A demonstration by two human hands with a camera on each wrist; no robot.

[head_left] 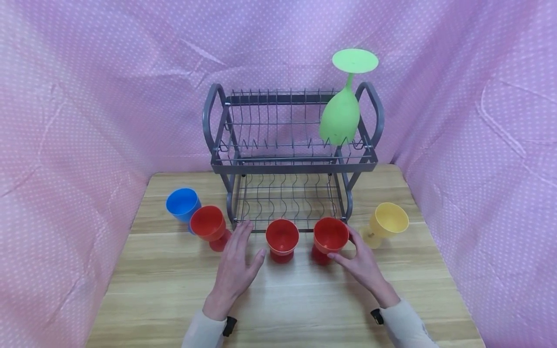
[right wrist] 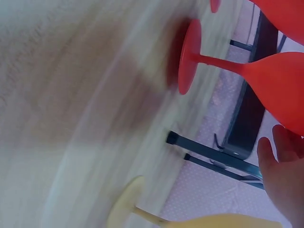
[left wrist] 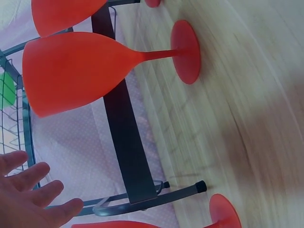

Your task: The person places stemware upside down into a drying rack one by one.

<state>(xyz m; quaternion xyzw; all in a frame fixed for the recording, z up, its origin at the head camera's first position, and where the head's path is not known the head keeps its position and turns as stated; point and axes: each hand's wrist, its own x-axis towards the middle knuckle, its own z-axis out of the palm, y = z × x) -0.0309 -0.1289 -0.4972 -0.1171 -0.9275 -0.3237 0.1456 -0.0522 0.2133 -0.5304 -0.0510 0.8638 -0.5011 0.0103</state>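
The green glass (head_left: 341,116) sits upturned at the rack's (head_left: 296,168) 1 o'clock, seemingly done; five likely remain, upright on the bench (head_left: 304,309): blue glass (head_left: 182,204), left red (head_left: 208,223), middle red (head_left: 282,236), right red (head_left: 329,235), yellow glass (head_left: 390,219). Your right hand (head_left: 364,268) curls round the right red at the rack's 5 o'clock; your left hand (head_left: 235,270), fingers straight, holds nothing.

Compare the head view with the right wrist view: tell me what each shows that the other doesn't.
Only the head view: the blue goblet, the leftmost red goblet, the upside-down green goblet on the upper tier, and the left hand.

Only the right wrist view: the slim stem of the red goblet at the right hand.

Both: that hand and goblet, the middle red goblet, the yellow goblet, wooden tabletop and dish rack.
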